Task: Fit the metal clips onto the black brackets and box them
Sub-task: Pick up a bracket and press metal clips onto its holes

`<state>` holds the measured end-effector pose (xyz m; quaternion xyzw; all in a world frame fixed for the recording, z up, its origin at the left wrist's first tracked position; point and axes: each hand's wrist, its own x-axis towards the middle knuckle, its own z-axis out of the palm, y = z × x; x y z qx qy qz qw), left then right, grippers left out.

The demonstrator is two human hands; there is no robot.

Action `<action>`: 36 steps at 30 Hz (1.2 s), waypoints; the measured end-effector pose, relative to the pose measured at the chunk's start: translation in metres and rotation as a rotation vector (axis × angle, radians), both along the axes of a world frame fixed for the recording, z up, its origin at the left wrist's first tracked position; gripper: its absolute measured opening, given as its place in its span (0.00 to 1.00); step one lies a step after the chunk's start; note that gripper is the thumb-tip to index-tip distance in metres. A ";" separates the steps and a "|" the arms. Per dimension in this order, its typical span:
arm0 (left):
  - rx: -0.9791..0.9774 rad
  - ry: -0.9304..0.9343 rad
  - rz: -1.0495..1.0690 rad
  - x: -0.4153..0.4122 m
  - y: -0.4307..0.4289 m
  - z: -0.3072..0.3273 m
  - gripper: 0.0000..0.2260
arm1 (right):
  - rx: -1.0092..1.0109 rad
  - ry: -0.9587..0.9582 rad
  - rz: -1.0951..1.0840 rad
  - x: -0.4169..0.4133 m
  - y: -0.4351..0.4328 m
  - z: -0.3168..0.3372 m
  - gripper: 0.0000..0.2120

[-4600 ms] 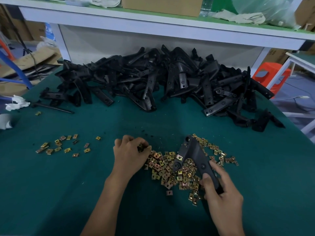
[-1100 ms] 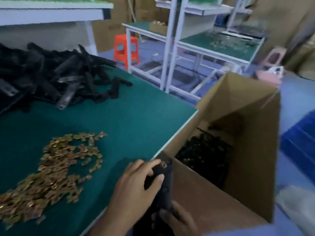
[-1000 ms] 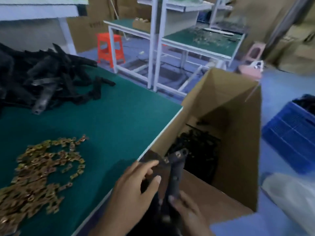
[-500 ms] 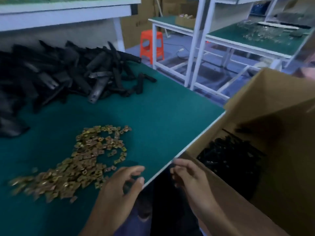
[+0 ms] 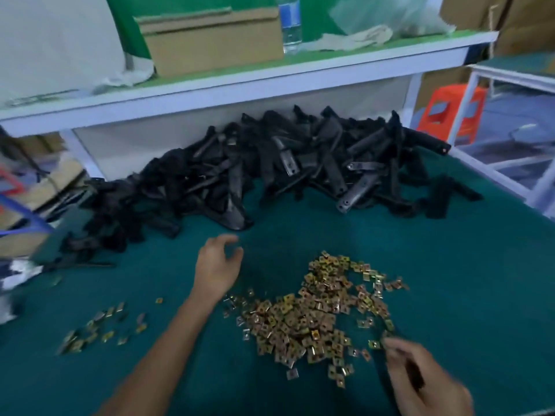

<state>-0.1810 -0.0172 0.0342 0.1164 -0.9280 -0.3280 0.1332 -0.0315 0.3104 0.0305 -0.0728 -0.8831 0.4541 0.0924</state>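
1. The left hand (image 5: 218,267) reaches forward over the green desk (image 5: 450,280), its grip open, fingers loosely curled and holding nothing.
2. It hovers between the main heap of metal clips (image 5: 318,310) and the pile of black brackets (image 5: 270,166), nearer the brackets' front edge.
3. The right hand (image 5: 420,382) sits low at the near right edge of the clip heap, blurred; its fingertips (image 5: 390,343) are at the outermost clips, but whether its grip has closed on one cannot be told.
4. The brackets lie heaped along the back of the desk, against the panel under a white shelf (image 5: 270,76).
5. A smaller scatter of clips (image 5: 99,325) lies apart, to the near left.
6. On the shelf stand a cardboard box (image 5: 210,40), a water bottle (image 5: 289,22) and crumpled cloth gloves (image 5: 354,37).
7. An orange stool (image 5: 444,112) stands beyond the desk's right side.
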 end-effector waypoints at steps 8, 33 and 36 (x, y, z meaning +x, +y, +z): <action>-0.209 -0.254 0.058 -0.099 -0.018 0.003 0.41 | -0.094 -0.223 0.364 -0.015 0.016 -0.007 0.23; 0.780 -0.165 -0.486 0.146 0.077 0.037 0.14 | -0.199 0.121 0.229 -0.016 -0.027 -0.016 0.02; 0.316 -0.039 -0.271 0.116 0.048 0.018 0.09 | -0.219 0.111 0.146 -0.018 -0.023 -0.020 0.06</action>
